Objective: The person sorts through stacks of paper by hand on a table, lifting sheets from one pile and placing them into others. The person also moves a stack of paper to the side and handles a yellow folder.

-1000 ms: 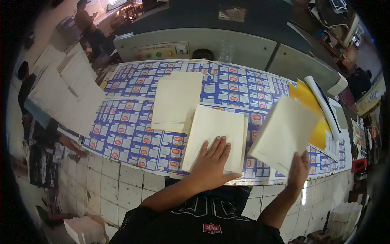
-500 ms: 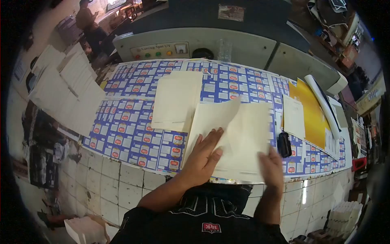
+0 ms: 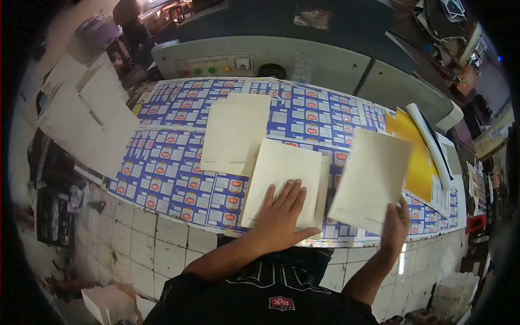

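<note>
My left hand (image 3: 283,212) lies with fingers spread on a stack of cream paper (image 3: 287,162) near the front edge of the table. Off to the right, my right hand (image 3: 397,216) grips the lower right corner of a cream sheet (image 3: 374,176), which is held over the table and slightly blurred. Whether it is one sheet or several I cannot tell. Another cream paper stack (image 3: 235,132) lies behind and left of the one under my left hand. Blue printed sheets (image 3: 173,157) cover the tabletop beneath them.
Yellow sheets (image 3: 417,173) and a white roll (image 3: 430,143) lie at the table's right. Large white paper stacks (image 3: 92,119) stand at the left. Behind the table is a grey machine (image 3: 325,62) with buttons. A person (image 3: 130,27) stands at the back left.
My right hand has moved right with the cream sheet, away from the stack. My left hand now lies flatter, with the stack's top uncovered around it.
</note>
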`<move>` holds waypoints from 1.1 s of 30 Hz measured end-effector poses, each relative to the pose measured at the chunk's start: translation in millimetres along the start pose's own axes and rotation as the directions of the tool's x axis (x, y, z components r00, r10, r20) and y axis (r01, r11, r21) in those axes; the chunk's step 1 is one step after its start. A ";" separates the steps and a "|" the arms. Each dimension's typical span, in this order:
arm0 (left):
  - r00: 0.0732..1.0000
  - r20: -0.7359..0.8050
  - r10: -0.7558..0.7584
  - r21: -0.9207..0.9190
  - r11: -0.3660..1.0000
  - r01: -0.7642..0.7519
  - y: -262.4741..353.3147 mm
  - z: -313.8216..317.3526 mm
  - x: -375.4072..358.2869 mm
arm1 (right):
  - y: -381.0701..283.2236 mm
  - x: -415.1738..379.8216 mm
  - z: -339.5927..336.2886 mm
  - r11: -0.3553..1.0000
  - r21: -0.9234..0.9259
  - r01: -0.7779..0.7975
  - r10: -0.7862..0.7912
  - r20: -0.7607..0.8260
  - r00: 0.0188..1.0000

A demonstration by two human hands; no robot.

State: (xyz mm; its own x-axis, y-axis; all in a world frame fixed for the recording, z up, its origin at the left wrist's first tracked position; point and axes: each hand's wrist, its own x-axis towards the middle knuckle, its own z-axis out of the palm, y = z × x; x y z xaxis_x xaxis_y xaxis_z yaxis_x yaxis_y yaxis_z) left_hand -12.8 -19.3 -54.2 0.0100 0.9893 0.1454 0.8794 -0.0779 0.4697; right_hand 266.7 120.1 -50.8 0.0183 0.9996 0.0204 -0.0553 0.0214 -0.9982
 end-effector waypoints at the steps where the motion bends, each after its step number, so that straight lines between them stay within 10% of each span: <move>1: 0.997 0.076 0.011 0.110 0.994 -0.019 0.0 4.9 -0.5 | -12.5 -5.6 -6.7 0.998 0.049 0.050 -0.046 -0.084 0.995; 12: 1.000 -0.005 -0.024 0.130 0.991 0.024 -7.7 17.2 -0.9 | -8.4 -16.5 -12.0 0.985 0.170 0.031 -0.034 0.018 0.999; 14: 0.990 -0.064 -0.126 -0.286 0.953 0.102 -10.1 6.9 -0.2 | -13.4 -22.8 23.5 0.992 0.120 -0.029 0.014 0.122 0.992; 17: 0.958 -0.271 -0.092 -0.431 0.902 -0.035 -8.8 -26.5 -6.5 | 8.9 -33.3 64.6 0.984 0.122 -0.128 0.081 0.335 0.939; 22: 1.000 -0.007 -0.020 -0.188 0.982 0.019 -13.6 -29.6 -8.0 | 20.2 -56.9 141.6 0.966 0.068 -0.249 0.144 0.656 0.741; 27: 0.998 -0.006 -0.056 -0.312 0.949 0.052 -19.7 -23.7 -8.2 | -11.0 -53.5 146.7 0.894 0.009 -0.449 0.365 0.567 0.739; 30: 0.993 -0.113 -0.034 -0.309 0.951 -0.003 -13.3 -22.7 -3.0 | 6.4 -44.2 121.1 0.963 -0.264 -0.054 0.207 0.595 0.777; 33: 0.979 -0.205 -0.026 -0.176 0.984 -0.011 -3.8 -14.5 2.0 | 13.4 -21.3 63.2 0.997 -0.063 -0.052 0.073 0.386 0.920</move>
State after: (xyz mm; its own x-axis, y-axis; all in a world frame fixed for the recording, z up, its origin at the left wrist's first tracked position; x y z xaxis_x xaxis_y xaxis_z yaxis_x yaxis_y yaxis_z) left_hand -23.0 -18.9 -43.0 -0.1100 0.9449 0.3084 0.7820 -0.1092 0.6136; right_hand 202.4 100.2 -61.1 -0.3725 0.9275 -0.0321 0.0063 -0.0321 -0.9995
